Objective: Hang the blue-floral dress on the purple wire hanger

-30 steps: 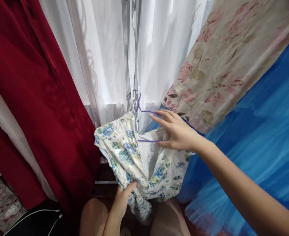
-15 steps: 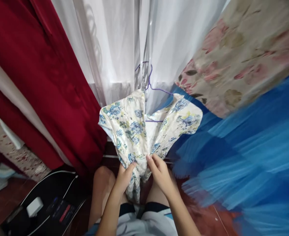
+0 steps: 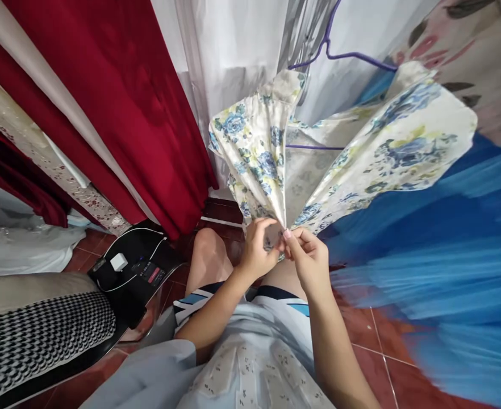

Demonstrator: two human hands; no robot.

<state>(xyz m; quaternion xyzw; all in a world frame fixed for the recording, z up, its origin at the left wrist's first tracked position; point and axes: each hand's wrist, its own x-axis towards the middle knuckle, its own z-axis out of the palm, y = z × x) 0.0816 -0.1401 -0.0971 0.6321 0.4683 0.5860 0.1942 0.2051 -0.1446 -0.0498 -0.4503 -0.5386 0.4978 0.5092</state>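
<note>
A white blouse (image 3: 267, 162) with blue and yellow flowers hangs in front of me on a purple hanger (image 3: 359, 55). Its front is open in a V, and the two front edges meet low down, where both hands are. My right hand (image 3: 312, 261) is closed, pinching the blouse at that meeting point between thumb and fingers. Close beside it, my left hand (image 3: 259, 250) has its fingers curled round the cloth at the other front edge, its thumb tip near the right hand's fingertips. Any button or fastener there is hidden by the fingers.
Red curtain-like cloth (image 3: 148, 113) hangs on the left, white cloth (image 3: 233, 40) behind. Blue tulle (image 3: 438, 244) and floral fabric (image 3: 489, 68) fill the right. A black chair (image 3: 148, 247) at left holds a phone (image 3: 153, 275), a white charger (image 3: 119, 262) and a houndstooth-patterned cushion (image 3: 54, 324).
The blouse is nearer and larger in view, its right side spread wider. Both hands have come together at the front edges; the left hand moved from the blouse's side. The view has shifted.
</note>
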